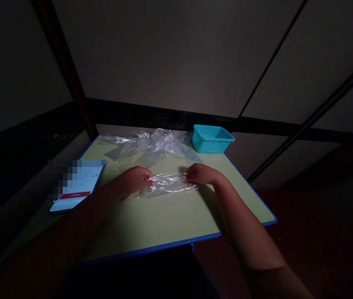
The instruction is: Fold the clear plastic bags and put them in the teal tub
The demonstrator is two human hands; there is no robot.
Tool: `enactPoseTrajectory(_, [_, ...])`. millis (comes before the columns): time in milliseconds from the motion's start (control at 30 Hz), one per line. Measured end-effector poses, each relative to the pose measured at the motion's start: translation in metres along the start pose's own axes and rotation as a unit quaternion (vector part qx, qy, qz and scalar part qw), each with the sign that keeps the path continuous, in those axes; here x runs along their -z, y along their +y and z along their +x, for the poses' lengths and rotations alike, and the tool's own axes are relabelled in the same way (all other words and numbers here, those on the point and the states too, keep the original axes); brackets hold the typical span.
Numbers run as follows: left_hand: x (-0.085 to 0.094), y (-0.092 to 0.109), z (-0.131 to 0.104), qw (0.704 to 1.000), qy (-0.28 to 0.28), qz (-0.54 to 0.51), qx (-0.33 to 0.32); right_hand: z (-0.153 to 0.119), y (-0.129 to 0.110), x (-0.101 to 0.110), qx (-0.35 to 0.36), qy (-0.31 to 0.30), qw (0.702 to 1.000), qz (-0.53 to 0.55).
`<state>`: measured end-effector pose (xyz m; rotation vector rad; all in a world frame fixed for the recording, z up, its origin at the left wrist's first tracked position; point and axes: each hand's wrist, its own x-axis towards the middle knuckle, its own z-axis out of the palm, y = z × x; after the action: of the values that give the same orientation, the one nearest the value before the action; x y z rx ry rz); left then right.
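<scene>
A crinkled clear plastic bag (167, 183) stretches between my two hands, just above or on the middle of the table. Closed fingers of my left hand (137, 178) grip its left end. My right hand (196, 174) is closed on the opposite end, the wrist bent inward. Some of the fingertips are hidden behind the plastic and the knuckles. Beyond the hands lies a loose heap of similar clear plastic bags (159, 143) along the far side of the table.
A turquoise plastic basket (212, 145) stands at the table's far right corner. To the left lies a tablet or large phone (82, 182) with a lit screen. The pale table (151, 226) has a blue edge, and a panelled wall rises behind it. The surroundings are dim.
</scene>
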<state>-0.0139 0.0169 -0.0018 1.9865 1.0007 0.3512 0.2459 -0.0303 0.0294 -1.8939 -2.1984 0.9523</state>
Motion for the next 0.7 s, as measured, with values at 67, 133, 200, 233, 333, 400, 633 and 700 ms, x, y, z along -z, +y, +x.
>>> enactPoseTrajectory(67, [0.0,0.002,-0.001,1.0,0.011,-0.005,-0.004,0.0,0.001,0.001,-0.009,-0.004,1.0,0.004])
enactPoseTrajectory(133, [0.0,0.006,-0.003,1.0,0.006,-0.019,0.006,0.002,0.003,0.001,-0.023,-0.007,1.0,0.016])
enactPoseTrajectory(200, [0.0,0.01,-0.005,0.999,-0.014,-0.035,0.028,0.004,0.004,0.0,-0.037,-0.003,0.999,0.017])
enactPoseTrajectory(233, [0.0,0.012,-0.006,0.998,-0.026,-0.044,0.038,0.005,0.004,-0.001,-0.043,0.001,0.999,0.007])
enactPoseTrajectory(333, [-0.001,0.012,-0.007,0.996,-0.039,-0.053,0.055,0.006,0.002,-0.003,-0.068,0.016,0.996,-0.056])
enactPoseTrajectory(400, [-0.003,0.01,-0.007,0.997,-0.031,-0.046,0.054,0.005,-0.001,-0.003,-0.091,0.025,0.99,-0.104])
enactPoseTrajectory(633, [-0.007,0.003,-0.004,0.997,-0.053,-0.033,0.047,0.003,-0.007,-0.002,-0.11,0.057,0.976,-0.179])
enactPoseTrajectory(700, [-0.007,0.004,-0.004,0.997,-0.055,-0.022,0.049,0.003,-0.006,-0.002,-0.108,0.069,0.972,-0.197])
